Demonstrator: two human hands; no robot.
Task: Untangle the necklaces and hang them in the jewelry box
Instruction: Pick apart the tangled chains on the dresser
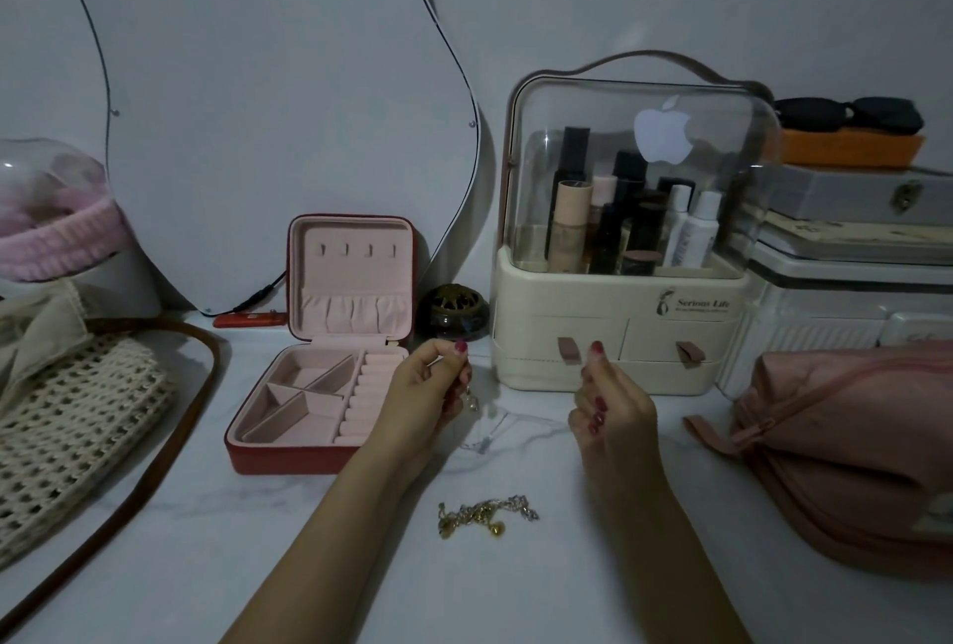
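Between your hands, a thin chain (508, 429) hangs; left hand (430, 388) and right hand (611, 411) both pinch it. Pull slowly toward the hooks (356, 249).

At centre frame the open jewelry box (319, 401) sits on the table (258, 530), its lid upright against the mirror (268, 102) behind. To its right stands the cosmetics organizer (619, 334); a pouch (851, 452) lies at the right edge. A woven bag (67, 416) lies at far left. A tangle of necklaces (485, 517) lies at lower centre, in front of both hands.
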